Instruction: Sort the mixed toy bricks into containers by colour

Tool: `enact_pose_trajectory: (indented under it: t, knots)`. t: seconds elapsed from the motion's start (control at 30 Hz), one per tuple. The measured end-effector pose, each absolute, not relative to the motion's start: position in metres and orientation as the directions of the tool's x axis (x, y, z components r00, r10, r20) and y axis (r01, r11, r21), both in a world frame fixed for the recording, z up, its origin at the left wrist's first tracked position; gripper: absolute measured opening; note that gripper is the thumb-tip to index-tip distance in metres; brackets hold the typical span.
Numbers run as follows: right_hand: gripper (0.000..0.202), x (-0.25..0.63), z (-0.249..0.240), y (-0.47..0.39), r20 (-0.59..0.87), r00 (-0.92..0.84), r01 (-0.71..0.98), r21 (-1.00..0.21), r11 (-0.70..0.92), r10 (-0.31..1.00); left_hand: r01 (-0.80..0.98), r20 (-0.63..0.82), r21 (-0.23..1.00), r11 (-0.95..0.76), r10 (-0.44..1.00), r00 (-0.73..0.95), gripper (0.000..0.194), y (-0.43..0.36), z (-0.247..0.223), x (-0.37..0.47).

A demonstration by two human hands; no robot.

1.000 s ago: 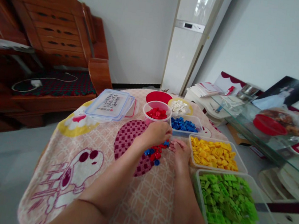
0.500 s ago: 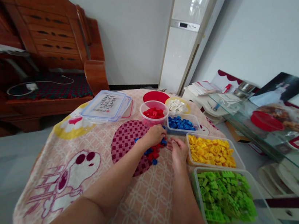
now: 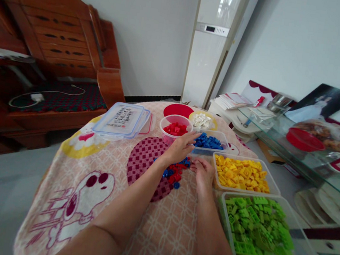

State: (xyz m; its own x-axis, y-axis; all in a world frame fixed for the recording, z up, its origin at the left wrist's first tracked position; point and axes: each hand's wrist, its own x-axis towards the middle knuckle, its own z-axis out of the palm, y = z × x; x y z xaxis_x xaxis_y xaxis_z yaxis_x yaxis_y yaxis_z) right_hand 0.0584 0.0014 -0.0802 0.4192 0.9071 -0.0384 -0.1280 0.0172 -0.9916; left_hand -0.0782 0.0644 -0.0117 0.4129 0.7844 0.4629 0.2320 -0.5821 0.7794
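My left hand (image 3: 181, 146) reaches over the near left corner of the clear box of blue bricks (image 3: 208, 141), its fingers stretched out and no brick visible in them. Below it, a loose mix of red bricks (image 3: 176, 172) and blue bricks (image 3: 168, 173) lies on the patterned tablecloth (image 3: 175, 228). At the right edge of that pile, my right hand (image 3: 203, 173) rests with loosely bent fingers that look apart; its fingertips are near the red bricks and I see nothing held. A round clear tub (image 3: 171, 138) with red bricks (image 3: 176, 129) stands just beyond my left hand.
Boxes of yellow bricks (image 3: 241, 173) and green bricks (image 3: 259, 227) line the right side. White bricks (image 3: 201, 120) sit at the back beside a red round lid or dish (image 3: 178, 110). Stacked clear lids (image 3: 121, 120) lie at left. A glass-topped stand (image 3: 281, 142) is beyond the table.
My left hand has lifted from the loose pile and moved away and right to the blue box, its fingers straightening. The right hand stays nearly where it was.
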Motion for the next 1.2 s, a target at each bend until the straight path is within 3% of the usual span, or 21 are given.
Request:
enact_pose_trajectory:
  t: [0.33, 0.5, 0.7, 1.03, 1.2]
  knots:
    - [0.025, 0.058, -0.081, 0.002, -0.033, 0.423, -0.129, -0.991, 0.025, 0.906, 0.610, 0.371, 0.601, -0.516, 0.857, 0.359, 0.027, 0.069, -0.024, -0.078]
    - [0.025, 0.057, -0.080, 0.001, -0.038, 0.428, -0.123, -0.992, 0.016, 0.903, 0.662, 0.347, 0.580, -0.475, 0.879, 0.327, 0.024, 0.068, -0.040, -0.074]
    - [0.025, 0.057, -0.079, 0.001, -0.041, 0.426, -0.117, -0.993, 0.010, 0.904, 0.724, 0.255, 0.499, -0.477, 0.879, 0.403, 0.025, 0.066, -0.051, -0.071]
    - [0.025, 0.056, -0.076, -0.001, -0.047, 0.417, -0.114, -0.994, 0.001, 0.908, 0.794, 0.150, 0.353, -0.495, 0.868, 0.474, 0.023, 0.064, -0.042, -0.070]
    - [0.025, 0.056, -0.074, -0.001, -0.042, 0.406, -0.101, -0.995, -0.001, 0.913, 0.796, 0.148, 0.344, -0.498, 0.866, 0.478, 0.022, 0.063, -0.040, -0.070]
